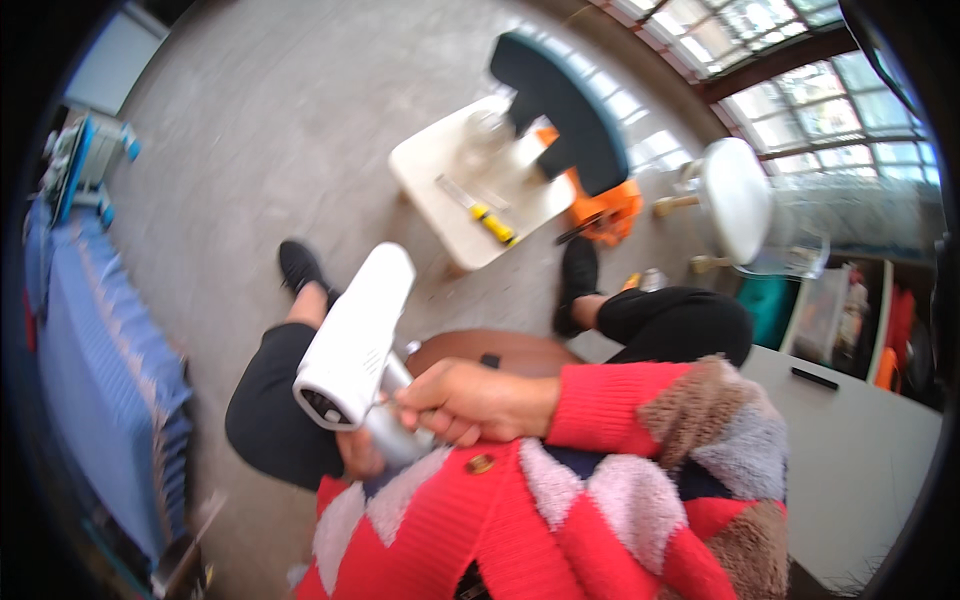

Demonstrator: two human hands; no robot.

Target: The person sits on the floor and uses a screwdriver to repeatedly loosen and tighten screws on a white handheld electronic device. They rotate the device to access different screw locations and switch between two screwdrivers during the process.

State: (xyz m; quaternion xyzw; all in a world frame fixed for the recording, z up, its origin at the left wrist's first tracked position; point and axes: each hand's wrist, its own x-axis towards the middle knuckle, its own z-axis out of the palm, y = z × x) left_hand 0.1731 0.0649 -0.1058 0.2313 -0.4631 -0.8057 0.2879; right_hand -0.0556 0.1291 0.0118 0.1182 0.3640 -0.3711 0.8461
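A white, hair-dryer-shaped device (352, 335) with a rounded barrel and a dark panel on its near end tilts up in front of my lap. My left hand (358, 452) is closed at its lower part, mostly hidden below the barrel. Beside the handle, my right hand (468, 402) has its fingers curled with the thumb pressed forward; whatever is pinched there is too small and blurred to name. Ahead, a chair's cream seat (425, 160) carries a yellow-and-black hand tool (492, 225) and a clear jar (488, 138).
The chair has a dark backrest (565, 105), with an orange bag (608, 212) beyond it. A white round stool (738, 200) and a divided box (840, 310) of goods stand right. Near right is a pale tabletop (860, 440) with a black bar (814, 378). Blue-covered furniture (100, 370) lines the left.
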